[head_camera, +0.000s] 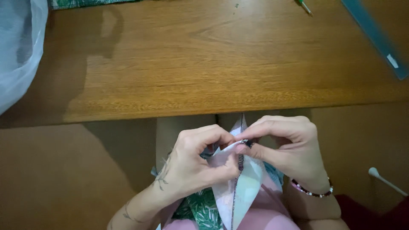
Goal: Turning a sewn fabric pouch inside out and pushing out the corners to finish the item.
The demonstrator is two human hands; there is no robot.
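White label (392, 61) on teal ruler (375, 36), far right.

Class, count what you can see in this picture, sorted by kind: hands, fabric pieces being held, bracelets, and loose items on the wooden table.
Hands: 2, left hand and right hand
Held fabric piece: 1
Bracelet: 1
Table items: 3, plastic bag, ruler, pen
Total: 7
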